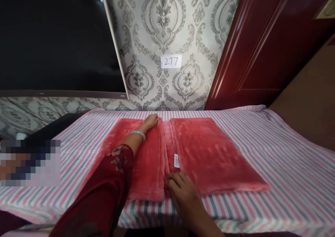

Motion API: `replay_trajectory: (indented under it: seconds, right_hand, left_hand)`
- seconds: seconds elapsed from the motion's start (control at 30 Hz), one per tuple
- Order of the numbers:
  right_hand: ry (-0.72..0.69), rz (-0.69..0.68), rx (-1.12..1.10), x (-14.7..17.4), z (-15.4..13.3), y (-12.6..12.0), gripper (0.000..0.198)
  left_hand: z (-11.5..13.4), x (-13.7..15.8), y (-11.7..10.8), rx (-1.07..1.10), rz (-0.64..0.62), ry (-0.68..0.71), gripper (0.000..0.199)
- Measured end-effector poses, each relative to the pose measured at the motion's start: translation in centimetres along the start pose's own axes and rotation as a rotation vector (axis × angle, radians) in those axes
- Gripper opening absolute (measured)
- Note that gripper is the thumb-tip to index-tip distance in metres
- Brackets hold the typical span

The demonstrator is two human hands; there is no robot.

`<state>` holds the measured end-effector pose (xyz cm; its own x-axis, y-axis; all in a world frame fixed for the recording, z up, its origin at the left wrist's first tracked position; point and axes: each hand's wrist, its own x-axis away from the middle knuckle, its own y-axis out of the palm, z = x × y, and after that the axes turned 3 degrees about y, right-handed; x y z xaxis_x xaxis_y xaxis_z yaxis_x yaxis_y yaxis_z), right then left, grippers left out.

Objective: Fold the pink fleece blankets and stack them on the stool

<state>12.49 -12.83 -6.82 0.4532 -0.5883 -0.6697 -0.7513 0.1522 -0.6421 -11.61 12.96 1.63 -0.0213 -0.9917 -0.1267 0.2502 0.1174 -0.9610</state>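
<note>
A red plush blanket (214, 153) lies flat, its two sides folded in toward a narrow gap down the middle. My left hand (151, 121), with a pale bangle at the wrist, is closed on the far inner corner of the left folded side. At the near end of that same inner edge, my right hand (180, 186) pinches the fabric, its fingertips partly hidden. A small white label (176, 161) sticks out at the gap, just beyond my right hand.
Under the blanket is a striped pink, grey and white cloth (261, 143). A large dark screen (60, 38) stands at the left. Behind are a patterned wall with a paper marked 277 (171, 61) and a dark red door (256, 45).
</note>
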Motion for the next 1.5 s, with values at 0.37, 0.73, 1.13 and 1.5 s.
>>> replay_trajectory:
  seconds: [0.37, 0.73, 1.13, 1.5]
  right_hand:
    - [-0.004, -0.033, -0.015, -0.2, 0.0, -0.6, 0.024]
    - [-0.024, -0.085, 0.015, -0.8, -0.4, -1.8, 0.021]
    - [0.014, -0.142, 0.033, -0.8, -0.5, -2.5, 0.020]
    - [-0.037, -0.105, 0.010, -0.7, -0.1, -2.6, 0.018]
  left_hand:
    - [0.3, -0.2, 1.3, -0.007, -0.014, -0.040, 0.030]
    - [2.8, 5.1, -3.5, -0.020, -0.049, 0.285, 0.031]
    - [5.7, 18.1, -3.5, 0.119, -0.320, 0.625, 0.043]
    - [7.3, 19.2, -1.7, 0.056, -0.184, 0.470, 0.018]
